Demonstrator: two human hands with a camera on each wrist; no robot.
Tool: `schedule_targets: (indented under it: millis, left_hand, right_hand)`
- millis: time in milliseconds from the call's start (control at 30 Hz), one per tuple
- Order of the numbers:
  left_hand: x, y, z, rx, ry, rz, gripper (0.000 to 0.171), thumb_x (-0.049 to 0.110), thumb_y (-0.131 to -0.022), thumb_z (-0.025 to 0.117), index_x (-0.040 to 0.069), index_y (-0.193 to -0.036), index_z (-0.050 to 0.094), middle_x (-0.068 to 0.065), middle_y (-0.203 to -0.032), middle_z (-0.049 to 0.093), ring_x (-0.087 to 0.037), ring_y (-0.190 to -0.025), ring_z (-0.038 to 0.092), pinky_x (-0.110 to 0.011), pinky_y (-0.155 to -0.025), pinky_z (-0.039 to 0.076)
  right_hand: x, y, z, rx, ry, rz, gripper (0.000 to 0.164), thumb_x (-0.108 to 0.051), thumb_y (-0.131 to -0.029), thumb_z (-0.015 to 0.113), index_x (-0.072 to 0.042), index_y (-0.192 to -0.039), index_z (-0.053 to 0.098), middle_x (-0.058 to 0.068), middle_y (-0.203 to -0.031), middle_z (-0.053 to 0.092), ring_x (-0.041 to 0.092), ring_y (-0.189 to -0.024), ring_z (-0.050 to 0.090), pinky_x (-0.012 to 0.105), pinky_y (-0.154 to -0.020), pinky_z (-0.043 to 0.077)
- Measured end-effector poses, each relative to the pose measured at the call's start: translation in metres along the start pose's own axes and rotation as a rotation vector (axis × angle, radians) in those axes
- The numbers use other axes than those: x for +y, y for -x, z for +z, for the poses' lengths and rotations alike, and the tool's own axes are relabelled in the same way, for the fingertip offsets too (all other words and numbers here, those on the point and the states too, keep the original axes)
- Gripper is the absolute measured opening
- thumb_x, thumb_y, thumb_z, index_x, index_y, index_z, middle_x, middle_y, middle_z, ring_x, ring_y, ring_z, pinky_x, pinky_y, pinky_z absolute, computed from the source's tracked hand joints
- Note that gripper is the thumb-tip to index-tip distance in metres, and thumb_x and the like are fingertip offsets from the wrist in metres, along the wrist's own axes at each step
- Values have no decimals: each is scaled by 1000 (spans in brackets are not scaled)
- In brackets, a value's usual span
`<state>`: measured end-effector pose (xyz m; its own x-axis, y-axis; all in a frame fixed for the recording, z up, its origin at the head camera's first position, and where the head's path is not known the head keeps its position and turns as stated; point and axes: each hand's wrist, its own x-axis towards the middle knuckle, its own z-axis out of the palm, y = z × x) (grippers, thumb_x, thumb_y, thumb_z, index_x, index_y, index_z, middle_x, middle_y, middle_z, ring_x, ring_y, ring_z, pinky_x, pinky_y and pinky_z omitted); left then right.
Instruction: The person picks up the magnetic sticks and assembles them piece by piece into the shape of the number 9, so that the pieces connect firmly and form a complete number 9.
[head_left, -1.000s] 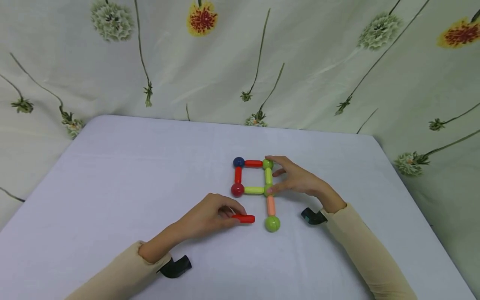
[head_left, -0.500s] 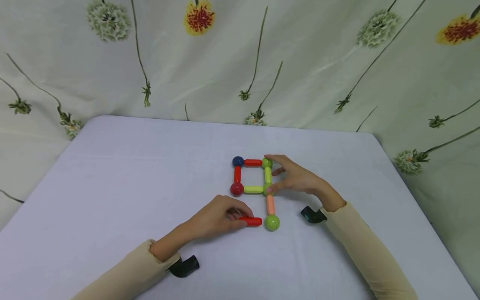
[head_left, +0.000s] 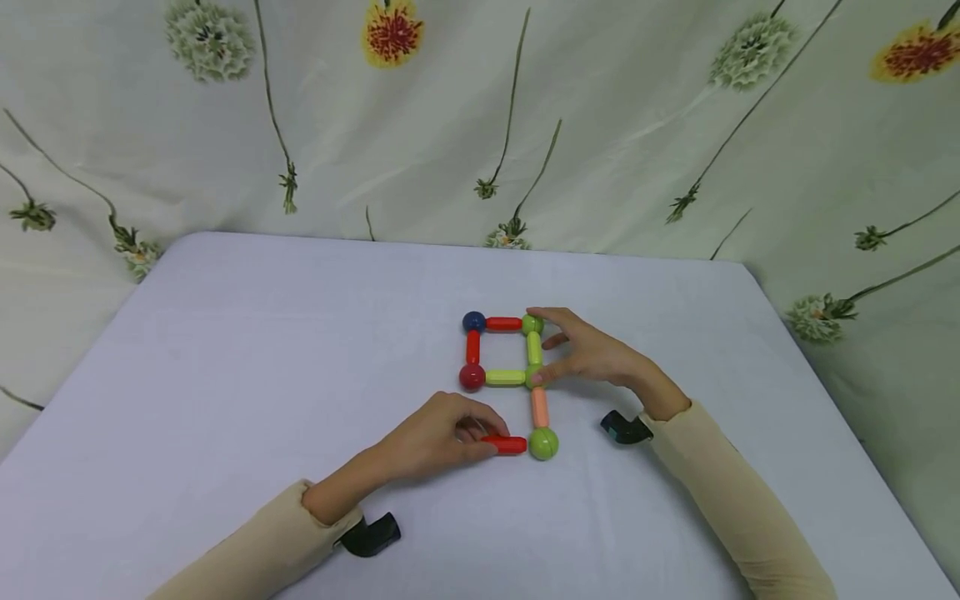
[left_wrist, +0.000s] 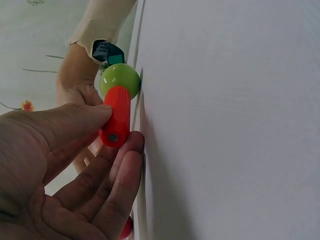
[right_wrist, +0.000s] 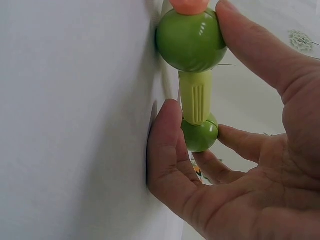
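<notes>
My left hand (head_left: 431, 433) pinches a red magnetic rod (head_left: 513, 446) between thumb and fingers. The rod's far end points at the front green ball (head_left: 543, 443); whether they touch I cannot tell. Joined balls and rods form a square: a blue ball (head_left: 473, 322), a red ball (head_left: 472, 377), a far green ball (head_left: 532, 323) and a middle green ball (right_wrist: 192, 42). An orange rod (head_left: 539, 407) links the middle ball to the front one. Spanning the square's right side, my right hand (head_left: 600, 362) holds the frame, thumb on the middle ball, a finger at the far ball.
The white-covered table (head_left: 300, 325) extends around the frame. Behind it hangs a flower-printed cloth (head_left: 435, 125). Black wrist cameras sit near the left (head_left: 371, 535) and right (head_left: 626, 428) cuffs, close to the tabletop.
My left hand has moved right with the red rod, bringing its end up to the front green ball. The right hand keeps its place on the frame.
</notes>
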<state>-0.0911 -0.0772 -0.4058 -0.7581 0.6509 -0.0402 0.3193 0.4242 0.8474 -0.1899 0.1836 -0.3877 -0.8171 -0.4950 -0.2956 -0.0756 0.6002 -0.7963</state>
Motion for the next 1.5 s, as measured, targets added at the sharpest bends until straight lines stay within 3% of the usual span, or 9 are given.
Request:
schedule_targets:
  millis: [1300,1500]
  left_hand:
    - [1,1,1,17,-6,-7,18,9,-89,74,12,-106,74,7,-89,68,-9,-82,63,-21,-76,55]
    - [1,1,2,13,1,-9,20,9,-89,74,10,-109,73,6,-91,69,-9,-84,63,-21,-77,55]
  right_hand:
    - [1,-5,1,-7,-13,-19,104,-22,-74,90,-24,-157,29,3,-159,26,32,-131,50,44,-97,51]
    - [-2,0,-1,-19,11,-3,106,-27,-77,88,-25,-159,22,6,-161,21,32,-133,50,47,-99,49]
